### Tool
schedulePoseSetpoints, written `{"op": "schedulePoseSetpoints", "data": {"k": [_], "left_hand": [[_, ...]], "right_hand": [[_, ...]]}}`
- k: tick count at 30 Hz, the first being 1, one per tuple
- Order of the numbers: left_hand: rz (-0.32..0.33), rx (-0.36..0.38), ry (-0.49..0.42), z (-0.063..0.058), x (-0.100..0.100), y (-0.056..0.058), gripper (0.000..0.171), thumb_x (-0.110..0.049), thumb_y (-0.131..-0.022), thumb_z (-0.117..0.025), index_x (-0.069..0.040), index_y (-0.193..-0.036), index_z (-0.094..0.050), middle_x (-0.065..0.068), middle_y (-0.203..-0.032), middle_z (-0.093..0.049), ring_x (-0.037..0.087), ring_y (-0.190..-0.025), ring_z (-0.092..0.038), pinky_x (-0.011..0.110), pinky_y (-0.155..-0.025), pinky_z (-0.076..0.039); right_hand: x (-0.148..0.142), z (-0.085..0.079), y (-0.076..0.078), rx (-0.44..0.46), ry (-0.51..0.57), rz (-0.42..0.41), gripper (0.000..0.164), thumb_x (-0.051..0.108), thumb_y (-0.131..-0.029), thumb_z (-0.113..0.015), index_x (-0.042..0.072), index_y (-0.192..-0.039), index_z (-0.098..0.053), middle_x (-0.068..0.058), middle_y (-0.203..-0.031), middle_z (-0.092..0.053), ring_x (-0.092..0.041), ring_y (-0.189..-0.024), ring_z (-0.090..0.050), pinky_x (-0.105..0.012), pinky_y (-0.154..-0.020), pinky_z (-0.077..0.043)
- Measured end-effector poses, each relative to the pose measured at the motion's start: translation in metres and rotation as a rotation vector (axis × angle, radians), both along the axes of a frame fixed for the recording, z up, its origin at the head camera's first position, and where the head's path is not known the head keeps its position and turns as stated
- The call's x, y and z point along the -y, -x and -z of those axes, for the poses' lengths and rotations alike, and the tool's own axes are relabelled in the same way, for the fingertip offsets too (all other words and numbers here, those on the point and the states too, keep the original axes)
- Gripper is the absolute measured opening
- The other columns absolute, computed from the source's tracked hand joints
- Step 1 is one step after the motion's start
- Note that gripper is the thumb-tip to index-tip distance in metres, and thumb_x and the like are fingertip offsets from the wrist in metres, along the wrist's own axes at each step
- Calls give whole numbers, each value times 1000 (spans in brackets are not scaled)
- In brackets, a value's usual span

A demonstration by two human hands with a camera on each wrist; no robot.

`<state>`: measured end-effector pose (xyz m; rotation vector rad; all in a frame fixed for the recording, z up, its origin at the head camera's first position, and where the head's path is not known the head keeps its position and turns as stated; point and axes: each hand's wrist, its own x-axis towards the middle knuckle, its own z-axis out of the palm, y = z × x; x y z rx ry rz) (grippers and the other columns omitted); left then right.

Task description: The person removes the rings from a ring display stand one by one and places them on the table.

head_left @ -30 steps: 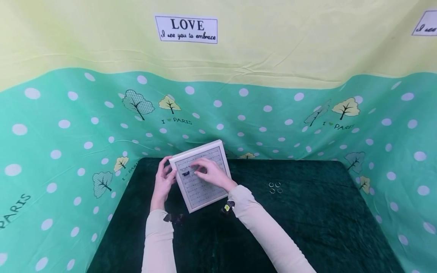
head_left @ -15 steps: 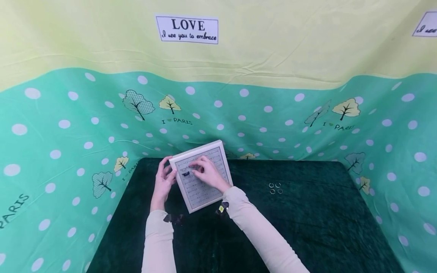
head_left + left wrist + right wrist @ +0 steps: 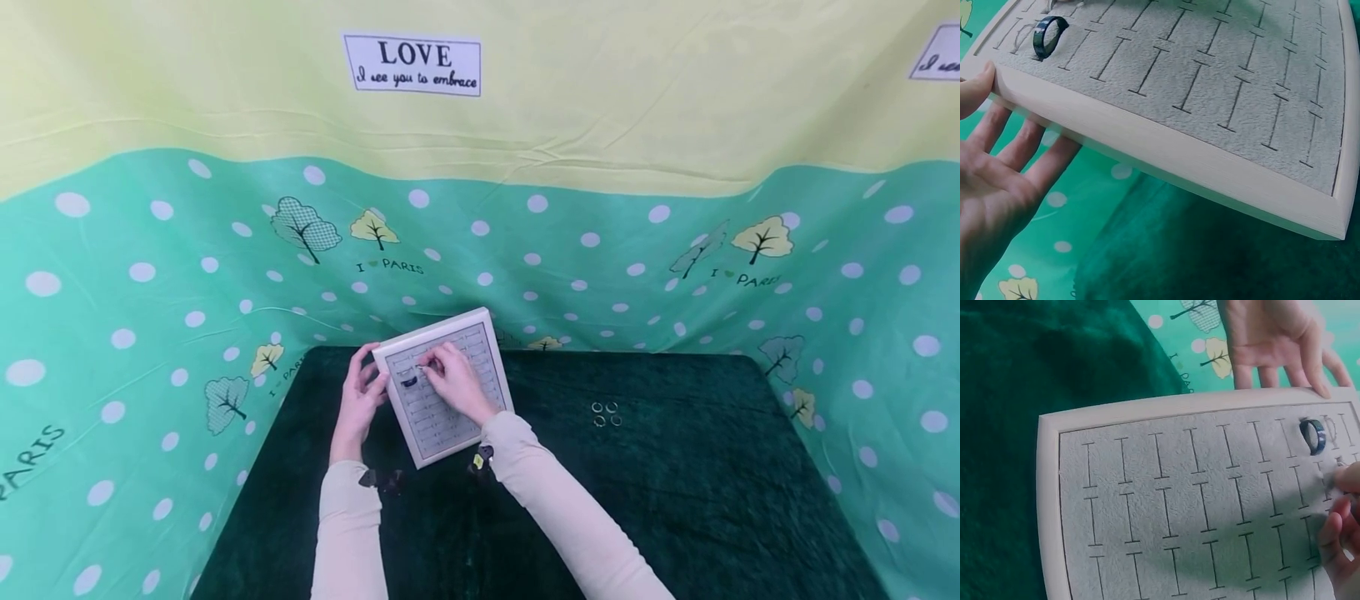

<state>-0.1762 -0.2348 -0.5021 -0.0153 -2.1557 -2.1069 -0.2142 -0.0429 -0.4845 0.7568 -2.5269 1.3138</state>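
Observation:
A ring display tray (image 3: 442, 442) with a pale frame and a grey slitted pad stands tilted on the dark green cloth. My left hand (image 3: 358, 408) grips its left edge, the thumb on the frame and the fingers underneath, as the left wrist view shows. A wide dark ring (image 3: 1315, 437) sits upright in a slit, with a thin silver ring (image 3: 1020, 37) beside it. Over the pad, the thumb and index finger of my right hand (image 3: 459, 387) pinch a small silver ring (image 3: 1340, 461) at a slit near the dark ring. Those fingertips partly hide it.
Several thin rings (image 3: 598, 408) lie grouped on the green cloth (image 3: 712, 483) to the right of the tray. A polka-dot curtain (image 3: 570, 267) hangs behind and along both sides of the table.
My right wrist has shifted a little to the left, and its fingers have drawn closer together at the slit. The left hand and tray hold nearly still.

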Motion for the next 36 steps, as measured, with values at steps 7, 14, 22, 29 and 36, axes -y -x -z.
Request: {"op": "schedulePoseSetpoints", "data": {"k": [7,14,22,29,36], "left_hand": [[39,17,7,-2,3,2,50,-13,-100,-54,-24,-144,-34,18,-136,-49,31,-111,-56,59,-88,-45],[104,49,2,-6,9,3,54,-14,-99,-57,-21,-146,-30,22,-137,-47,26,-113,-55,61,-89,-44],[151,77,26,-17,15,1,56,-12,-99,-56,-20,-146,-28,26,-134,-48,27,-111,-56,62,-89,-43],[173,111,85,-18,21,3,58,-20,-97,-60,-23,-146,-29,23,-135,-48,32,-116,-52,60,-89,-44],[185,125,84,-21,21,4,57,-19,-97,-60,-24,-145,-30,24,-134,-48,36,-117,-52,60,-89,-44]], "right_hand": [[-7,-3,-2,42,-3,-60,6,3,-91,-64,6,-94,-61,-2,-88,-49,-14,-78,-47,-24,-70,-42],[-16,-4,-7,122,64,-126,8,-1,-92,-61,5,-93,-57,-6,-101,-49,-16,-88,-52,-26,-81,-45],[-33,-9,-22,269,147,-100,8,0,-93,-61,6,-98,-59,-4,-99,-57,-15,-86,-58,-29,-78,-48],[-44,-10,-29,204,189,-120,6,2,-92,-61,6,-96,-59,-5,-101,-59,-17,-89,-59,-31,-80,-51],[-56,-12,-36,162,238,-101,6,1,-91,-63,4,-95,-60,-5,-101,-58,-20,-90,-60,-32,-78,-52]]}}
